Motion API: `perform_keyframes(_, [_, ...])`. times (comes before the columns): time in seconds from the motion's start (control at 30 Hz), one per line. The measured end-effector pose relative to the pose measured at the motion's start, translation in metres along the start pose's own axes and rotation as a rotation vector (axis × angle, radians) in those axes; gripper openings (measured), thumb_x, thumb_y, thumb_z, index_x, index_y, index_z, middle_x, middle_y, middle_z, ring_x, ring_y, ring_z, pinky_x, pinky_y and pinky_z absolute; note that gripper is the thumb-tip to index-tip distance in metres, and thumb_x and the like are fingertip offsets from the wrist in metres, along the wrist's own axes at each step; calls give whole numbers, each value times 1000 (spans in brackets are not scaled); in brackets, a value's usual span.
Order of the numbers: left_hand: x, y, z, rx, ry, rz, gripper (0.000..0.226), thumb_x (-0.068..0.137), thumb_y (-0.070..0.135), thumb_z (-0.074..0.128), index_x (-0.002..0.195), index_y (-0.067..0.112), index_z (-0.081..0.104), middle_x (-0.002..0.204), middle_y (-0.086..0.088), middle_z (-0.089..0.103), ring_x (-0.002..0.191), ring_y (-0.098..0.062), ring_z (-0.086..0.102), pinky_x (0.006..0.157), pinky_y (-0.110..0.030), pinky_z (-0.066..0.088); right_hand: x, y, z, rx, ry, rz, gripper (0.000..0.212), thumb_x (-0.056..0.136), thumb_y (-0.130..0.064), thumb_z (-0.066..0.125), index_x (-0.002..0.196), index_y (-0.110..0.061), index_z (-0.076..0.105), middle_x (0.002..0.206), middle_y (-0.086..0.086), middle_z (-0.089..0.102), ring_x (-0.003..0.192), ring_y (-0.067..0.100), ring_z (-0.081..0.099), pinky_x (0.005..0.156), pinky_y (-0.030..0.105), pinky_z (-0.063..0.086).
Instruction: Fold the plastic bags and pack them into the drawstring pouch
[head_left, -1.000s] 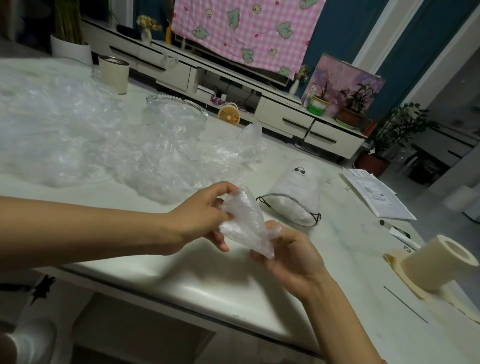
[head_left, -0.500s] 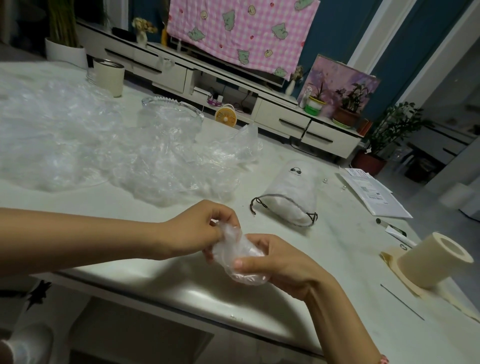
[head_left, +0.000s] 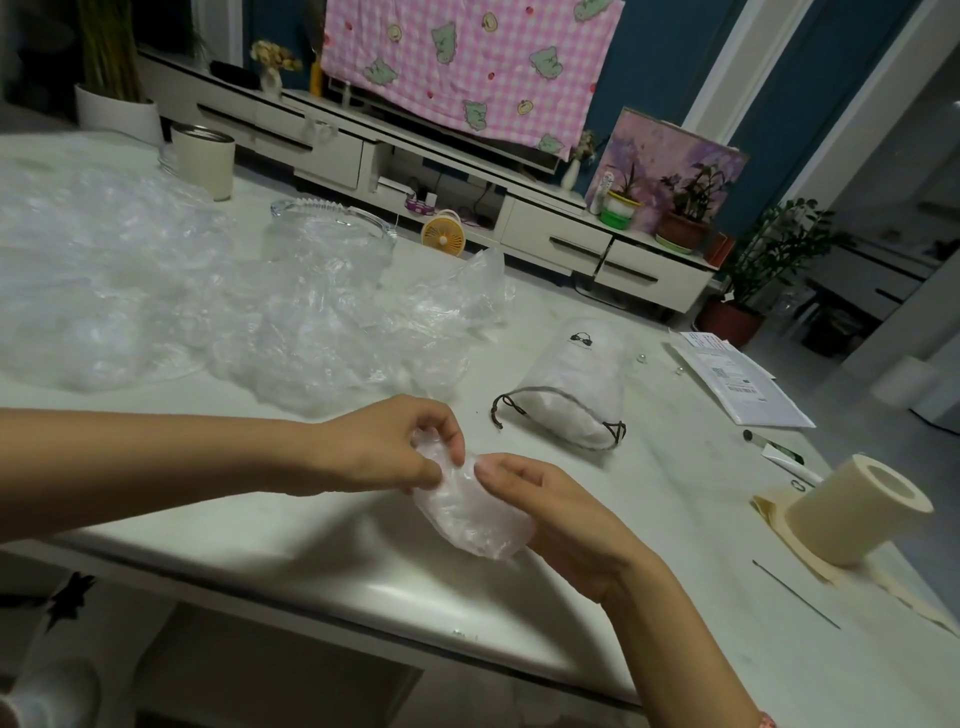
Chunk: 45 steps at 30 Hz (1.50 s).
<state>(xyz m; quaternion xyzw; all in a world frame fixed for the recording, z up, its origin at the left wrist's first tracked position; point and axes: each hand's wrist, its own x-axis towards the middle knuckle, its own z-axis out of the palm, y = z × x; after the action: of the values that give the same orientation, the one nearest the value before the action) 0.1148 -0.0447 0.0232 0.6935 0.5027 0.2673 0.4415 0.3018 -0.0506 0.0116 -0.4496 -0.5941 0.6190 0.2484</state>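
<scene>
Bag (head_left: 472, 519), folded small, is held over the tabletop's (head_left: 675, 519) near edge. The left hand (head_left: 384, 447) pinches its upper end and the right hand (head_left: 566, 525) cups the rest. Pouch (head_left: 582, 384) lies just beyond, mouth facing them, nearer the right hand.

Two hands (head_left: 387, 447) (head_left: 571, 525), one folded bag (head_left: 470, 519), one pouch (head_left: 582, 384), one cream roll (head_left: 852, 512)

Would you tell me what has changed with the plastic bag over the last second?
The plastic bag, a spread flap a second ago, has been gathered into a compact roll; the left hand pinches its upper end while the right hand cradles it. The drawstring pouch and the loose bag pile stayed put.
</scene>
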Motion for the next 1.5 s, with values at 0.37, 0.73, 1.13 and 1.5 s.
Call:
perform_keyframes(0.37, [10,4,-16,133,-132,98,31,75,0,65,79,31,66,79,-3,60,69,-12,50,57,-15,41,-7,1,8,-437,183,-68,22,78,-20,76,94,-11,64,74,-3,60,64,5,53,61,19,43])
perform_keyframes(0.73, [13,13,-5,-539,-75,-193,25,87,-6,44,92,11,61,90,-6,62,78,-19,58,70,-27,47,-3,7,14,167,153,-218,38,68,-15,76,105,-6,70,104,18,69,88,19,64,79,24,51])
perform_keyframes(1.13, [39,17,35,-270,31,-3,29,99,28,42,91,15,67,85,-1,68,79,-12,65,77,-28,54,11,16,9,555,557,-229,12,81,-12,66,91,-7,72,89,12,72,78,18,64,70,22,52])
perform_keyframes(1.5, [65,1,51,6,115,103,17,89,25,63,100,12,63,89,-10,65,75,-17,63,59,-30,57,19,17,-15,672,464,-125,27,89,-4,46,108,5,63,102,21,67,88,26,62,78,34,51])
